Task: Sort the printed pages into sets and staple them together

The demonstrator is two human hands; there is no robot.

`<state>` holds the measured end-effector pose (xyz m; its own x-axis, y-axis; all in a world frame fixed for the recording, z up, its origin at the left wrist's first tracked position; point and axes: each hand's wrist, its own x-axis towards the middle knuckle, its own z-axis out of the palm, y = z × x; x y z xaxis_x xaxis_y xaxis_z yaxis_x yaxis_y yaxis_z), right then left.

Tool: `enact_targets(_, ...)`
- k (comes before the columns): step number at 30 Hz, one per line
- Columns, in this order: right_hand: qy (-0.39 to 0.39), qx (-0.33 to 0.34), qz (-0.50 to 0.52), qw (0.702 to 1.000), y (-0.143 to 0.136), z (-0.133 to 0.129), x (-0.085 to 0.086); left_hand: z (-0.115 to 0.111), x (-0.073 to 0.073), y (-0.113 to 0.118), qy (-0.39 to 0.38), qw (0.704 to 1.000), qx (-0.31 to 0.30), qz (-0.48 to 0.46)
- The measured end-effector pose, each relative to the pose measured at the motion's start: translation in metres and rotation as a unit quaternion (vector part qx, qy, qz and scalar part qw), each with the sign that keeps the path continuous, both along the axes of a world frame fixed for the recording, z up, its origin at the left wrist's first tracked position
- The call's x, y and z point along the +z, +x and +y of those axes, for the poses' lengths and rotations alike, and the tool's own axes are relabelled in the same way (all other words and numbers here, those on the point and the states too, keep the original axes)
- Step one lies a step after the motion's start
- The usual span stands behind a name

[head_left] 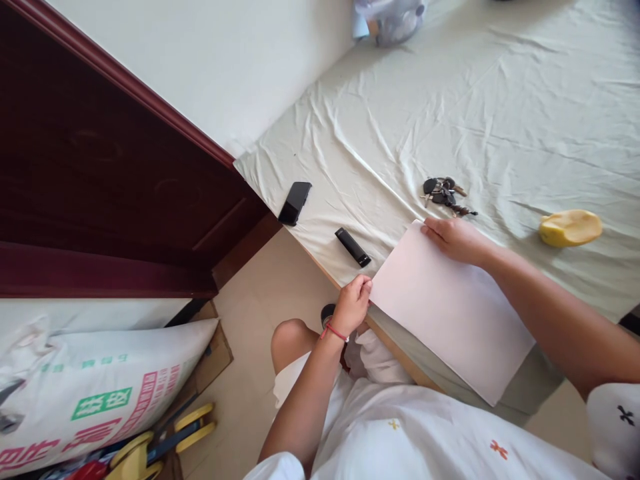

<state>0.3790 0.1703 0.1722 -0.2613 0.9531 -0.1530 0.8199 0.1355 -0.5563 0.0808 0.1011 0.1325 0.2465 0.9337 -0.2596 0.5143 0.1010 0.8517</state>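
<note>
A white sheet of paper (pixel 450 313) lies at the near edge of the cloth-covered table, partly jutting past it toward my lap. My left hand (pixel 353 303), with a red cord on the wrist, pinches the sheet's left corner. At the far corner my right hand (pixel 457 240) grips the paper, thumb and fingers closed on its edge. Just beyond the right hand sits a bunch of keys (pixel 443 193). A small black device (pixel 353 247) rests close to the left hand, and a black phone (pixel 295 203) lies farther left near the table edge.
A yellow cut fruit (pixel 570 228) sits on the wrinkled pale tablecloth (pixel 500 120) at right. A clear plastic bag (pixel 393 20) stands at the back by the wall. On the left are a dark red door (pixel 115 153), a large printed sack (pixel 110 387) and a yellow-wheeled object (pixel 195 427).
</note>
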Motion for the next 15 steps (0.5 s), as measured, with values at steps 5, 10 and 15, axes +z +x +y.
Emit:
enact_targets(5, 0.012, -0.021, -0.108, 0.994, -0.007, 0.009, -0.012, 0.005, -0.008, -0.006, -0.023, 0.995, 0.090, -0.026)
enact_targets(10, 0.020, -0.036, -0.144, 0.989, -0.012, 0.016, -0.019, 0.021, -0.003, 0.002, -0.029, 0.973, 0.216, -0.078)
enact_targets(15, 0.017, -0.064, -0.141, 0.988, -0.016, 0.019, -0.024, 0.035, 0.001, 0.010, -0.051, 0.948, 0.292, -0.115)
